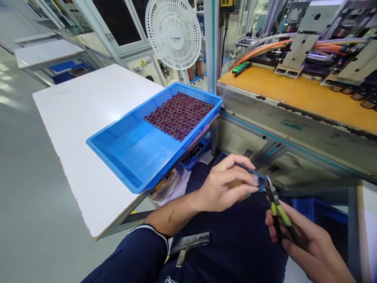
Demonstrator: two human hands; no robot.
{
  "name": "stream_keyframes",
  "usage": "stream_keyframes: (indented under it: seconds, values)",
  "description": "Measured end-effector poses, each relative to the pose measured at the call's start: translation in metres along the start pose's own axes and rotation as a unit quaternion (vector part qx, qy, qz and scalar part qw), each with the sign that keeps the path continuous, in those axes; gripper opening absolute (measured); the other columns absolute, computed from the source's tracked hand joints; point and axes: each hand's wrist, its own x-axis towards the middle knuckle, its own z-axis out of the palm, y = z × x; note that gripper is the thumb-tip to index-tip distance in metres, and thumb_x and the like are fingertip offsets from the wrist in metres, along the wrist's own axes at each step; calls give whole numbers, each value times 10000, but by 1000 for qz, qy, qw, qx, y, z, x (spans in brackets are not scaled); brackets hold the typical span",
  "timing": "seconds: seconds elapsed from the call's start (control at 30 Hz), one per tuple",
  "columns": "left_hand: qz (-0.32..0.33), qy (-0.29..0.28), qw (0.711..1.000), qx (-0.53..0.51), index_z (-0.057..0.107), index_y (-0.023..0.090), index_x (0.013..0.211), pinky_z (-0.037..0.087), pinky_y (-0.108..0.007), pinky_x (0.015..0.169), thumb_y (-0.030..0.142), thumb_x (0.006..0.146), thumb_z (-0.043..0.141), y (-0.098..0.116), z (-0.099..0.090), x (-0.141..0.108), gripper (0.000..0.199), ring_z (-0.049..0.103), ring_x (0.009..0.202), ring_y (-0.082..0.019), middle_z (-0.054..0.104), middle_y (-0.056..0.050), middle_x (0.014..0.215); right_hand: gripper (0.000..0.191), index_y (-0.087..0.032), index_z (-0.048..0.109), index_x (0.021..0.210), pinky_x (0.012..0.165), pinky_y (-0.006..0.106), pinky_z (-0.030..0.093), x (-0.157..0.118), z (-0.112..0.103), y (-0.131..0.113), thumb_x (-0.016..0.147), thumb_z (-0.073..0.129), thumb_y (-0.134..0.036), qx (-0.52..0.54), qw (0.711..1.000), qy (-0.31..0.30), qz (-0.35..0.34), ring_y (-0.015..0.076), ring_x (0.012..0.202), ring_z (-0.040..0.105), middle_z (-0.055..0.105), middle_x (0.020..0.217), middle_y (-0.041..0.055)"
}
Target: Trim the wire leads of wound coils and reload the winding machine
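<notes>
My left hand [228, 182] is closed around a small cylindrical part [254, 177], mostly hidden by the fingers. Thin wire-like strands stick out from it to the right. In my right hand [306, 236] is a pair of diagonal cutters [278, 210] with green and black handles. The cutter jaws point up and left, close to the strands; whether they touch cannot be made out. Both hands are above my lap. To the left, a blue tray [126, 153] holds many small dark red and blue parts [184, 114] packed at its far right end.
The tray sits on a white table [73, 114]. A white fan [173, 33] stands behind it. At right, a machine with an orange-brown worktop [265, 84] carries metal fixtures and tubes. Blue bins [321, 214] are at lower right; a plastic bag [167, 184] lies under the table.
</notes>
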Motion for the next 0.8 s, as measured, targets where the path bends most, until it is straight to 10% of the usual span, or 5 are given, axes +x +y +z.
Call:
stream_keyframes:
  seconds: [0.4,0.8]
  values:
    - [111,1,993,43,441,190,1070,637,-349,823,4,765,732,-9,4,-4,461,717,992,-214,679,-93,1023,838,-472,428,1456,934,165,482,-4,-8,-13,774,492,11,-101,985,-71,-117,133,1038,695,692,1192,-21]
    - [90,-5,995,38,445,202,1059,631,-338,862,21,807,690,-7,2,-7,396,731,1005,-198,728,-87,1025,827,-407,405,1491,998,322,541,-8,-6,-9,783,456,18,-77,991,-97,-47,179,1043,687,645,1226,19]
